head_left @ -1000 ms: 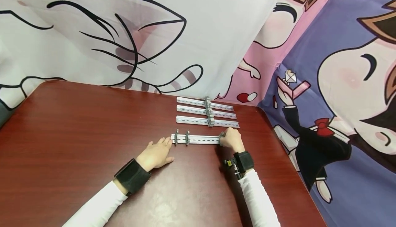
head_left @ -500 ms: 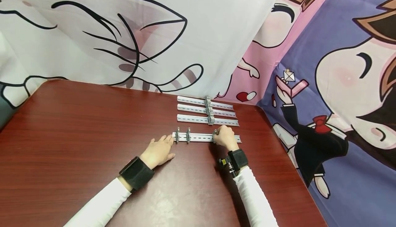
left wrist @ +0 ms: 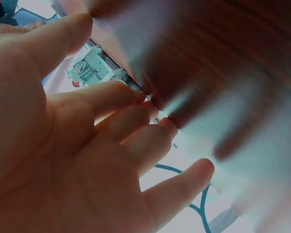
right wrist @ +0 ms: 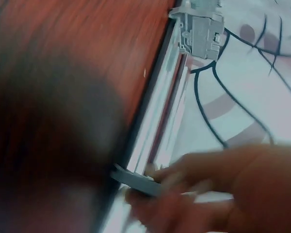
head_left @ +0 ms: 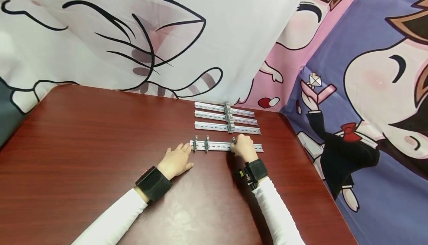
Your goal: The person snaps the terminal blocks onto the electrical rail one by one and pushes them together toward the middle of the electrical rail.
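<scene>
A silver slotted DIN rail (head_left: 219, 146) lies crosswise on the table. Two grey terminal blocks (head_left: 207, 143) sit upright near its left end. My left hand (head_left: 174, 162) is spread flat, its fingertips right at that end of the rail. In the left wrist view its fingers (left wrist: 184, 187) reach out, with a blurred grey block (left wrist: 94, 68) beyond. Further right along the rail, my right hand (head_left: 244, 148) pinches a third grey terminal block (right wrist: 136, 181) between thumb and fingers. Most of this block is hidden by the hand in the head view.
Behind lie three more parallel DIN rails (head_left: 210, 126), each carrying grey terminal blocks (head_left: 229, 117) near the middle. The reddish-brown table (head_left: 110, 144) meets a white cartoon-print curtain (head_left: 187, 59) at the back. A blue printed curtain (head_left: 327, 118) hangs along the right edge.
My right hand has slid left along the rail with the terminal block, uncovering the rail's right end. My left hand has stayed at the left end.
</scene>
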Available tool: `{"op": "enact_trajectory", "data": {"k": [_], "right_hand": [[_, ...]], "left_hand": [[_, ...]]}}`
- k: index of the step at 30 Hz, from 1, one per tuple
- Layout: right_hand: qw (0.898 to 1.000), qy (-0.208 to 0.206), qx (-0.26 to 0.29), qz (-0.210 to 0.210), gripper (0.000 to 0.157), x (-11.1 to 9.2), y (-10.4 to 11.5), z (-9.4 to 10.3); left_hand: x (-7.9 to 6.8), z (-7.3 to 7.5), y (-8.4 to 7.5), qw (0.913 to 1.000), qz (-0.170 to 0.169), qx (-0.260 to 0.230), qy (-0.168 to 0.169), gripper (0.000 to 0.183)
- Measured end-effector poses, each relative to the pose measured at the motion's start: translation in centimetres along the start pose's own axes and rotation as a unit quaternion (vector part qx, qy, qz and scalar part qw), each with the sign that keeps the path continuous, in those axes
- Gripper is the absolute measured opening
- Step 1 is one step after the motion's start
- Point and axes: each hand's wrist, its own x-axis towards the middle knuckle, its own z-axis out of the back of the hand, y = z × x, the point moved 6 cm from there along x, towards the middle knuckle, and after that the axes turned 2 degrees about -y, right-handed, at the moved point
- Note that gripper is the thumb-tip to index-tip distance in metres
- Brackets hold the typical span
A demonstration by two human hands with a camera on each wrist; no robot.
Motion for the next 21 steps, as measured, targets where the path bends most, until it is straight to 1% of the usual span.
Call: {"op": "enact_trajectory", "data": {"k": [2, 3, 4, 6, 9, 11, 14, 17, 21], "right_hand": [[0.998, -0.044, -0.04, -0.006, 0.041, -0.9, 0.8, 0.6], [0.997, -0.063, -0.051, -0.009, 0.042, -1.3, 1.3, 0.8], [0.996, -0.074, -0.051, -0.009, 0.043, -1.7, 2.1, 0.9], [0.997, -0.077, -0.029, 0.008, 0.045, -2.0, 3.9, 0.8], [0.997, -0.062, -0.003, 0.047, 0.045, -2.0, 6.5, 0.0], [0.996, -0.06, -0.008, 0.063, 0.046, -1.8, 7.7, -0.6], [0.995, -0.071, -0.029, 0.061, 0.048, -1.7, 8.3, -1.4], [0.995, -0.079, -0.025, 0.064, 0.05, -1.6, 8.4, -1.8], [0.993, -0.09, -0.007, 0.078, 0.053, -1.2, 8.4, -1.6]], "left_hand": [[0.0, -0.3, -0.1, 1.0, 0.0, -0.006, 0.006, 0.065], [0.0, -0.5, -0.1, 0.9999, 0.0, -0.008, 0.007, 0.065], [-0.1, -0.5, -0.2, 0.9999, 0.001, -0.01, 0.006, 0.065], [-0.1, -0.5, -0.2, 1.0, 0.004, -0.007, -0.002, 0.065], [-0.2, -0.3, -0.2, 0.9997, 0.005, -0.001, -0.026, 0.063], [-0.2, -0.1, -0.3, 0.9993, 0.002, 0.005, -0.036, 0.063], [-0.3, -0.2, -0.5, 0.9993, 0.0, 0.01, -0.036, 0.063], [-0.3, -0.1, -0.4, 0.9993, 0.004, 0.016, -0.033, 0.063], [-0.4, 0.6, -0.4, 0.9986, 0.007, 0.021, -0.048, 0.063]]}}
